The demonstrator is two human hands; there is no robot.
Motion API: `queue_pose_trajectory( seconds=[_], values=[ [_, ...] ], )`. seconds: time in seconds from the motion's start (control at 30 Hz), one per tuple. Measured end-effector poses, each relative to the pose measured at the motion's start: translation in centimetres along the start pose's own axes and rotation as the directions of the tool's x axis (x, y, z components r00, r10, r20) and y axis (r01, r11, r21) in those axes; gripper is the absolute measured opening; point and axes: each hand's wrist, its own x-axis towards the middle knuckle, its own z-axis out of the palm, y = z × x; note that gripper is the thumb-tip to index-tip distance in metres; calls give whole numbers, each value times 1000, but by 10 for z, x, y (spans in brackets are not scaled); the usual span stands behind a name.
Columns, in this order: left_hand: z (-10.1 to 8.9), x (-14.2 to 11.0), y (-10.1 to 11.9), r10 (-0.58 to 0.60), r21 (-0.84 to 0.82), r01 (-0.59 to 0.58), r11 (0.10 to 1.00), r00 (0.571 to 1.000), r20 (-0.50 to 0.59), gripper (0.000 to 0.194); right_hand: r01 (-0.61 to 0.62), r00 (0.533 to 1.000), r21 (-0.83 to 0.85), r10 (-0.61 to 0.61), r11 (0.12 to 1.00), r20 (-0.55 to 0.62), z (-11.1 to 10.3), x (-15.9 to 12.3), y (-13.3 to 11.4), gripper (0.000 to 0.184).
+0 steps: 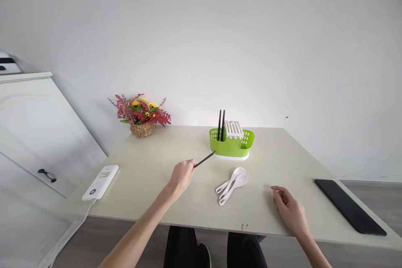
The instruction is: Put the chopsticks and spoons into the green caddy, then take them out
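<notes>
My left hand (pixel 182 174) is closed on a black chopstick (pixel 204 159) whose tip points at the green cutlery holder (pixel 231 145). Two black chopsticks (pixel 221 124) stand upright in the holder's left compartment, next to a white slotted insert (pixel 234 129). Several white spoons (pixel 233 183) lie on the table in front of the holder, between my hands. My right hand (pixel 288 208) rests on the table to the right of the spoons, fingers loosely curled and apart, holding nothing.
A wicker basket of red and yellow flowers (pixel 142 114) stands at the back left of the beige table (pixel 150 163). A white power bank (pixel 101 182) lies near the left edge, a black phone (pixel 349 206) near the right edge. A white cabinet (pixel 31 134) stands to the left.
</notes>
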Motion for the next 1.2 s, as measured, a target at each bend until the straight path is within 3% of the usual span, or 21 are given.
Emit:
queue_pose_trajectory(
  seconds=[0.07,0.17,0.23,0.33,0.6,1.03,1.2],
  values=[
    [-6,-6,-6,-13,-295,-43,954,983,-183,16,-8,1000,-5,8,1000,4,0,0,-1,50],
    [-11,-17,-7,-123,-663,-172,729,919,-374,16,4,1000,-12,-4,1000,-9,-1,0,-2,50],
    [-12,-24,-3,-187,-767,-200,609,904,-384,24,17,1000,-14,-17,1000,-12,-1,-1,-3,50],
    [-9,-33,2,-232,-831,-193,522,905,-356,28,6,1000,-20,-6,1000,-2,0,-1,-3,50],
    [15,-41,-5,-269,-818,-143,557,901,-341,31,-18,1000,-46,18,999,-3,-2,-1,-4,50],
    [26,-39,-6,-328,-876,-92,474,905,-273,28,-89,996,-92,89,992,2,-3,-2,0,53],
    [12,-39,-3,-259,-775,-113,622,904,-340,24,-100,995,-96,100,990,-6,-4,-2,0,51]
  ],
)
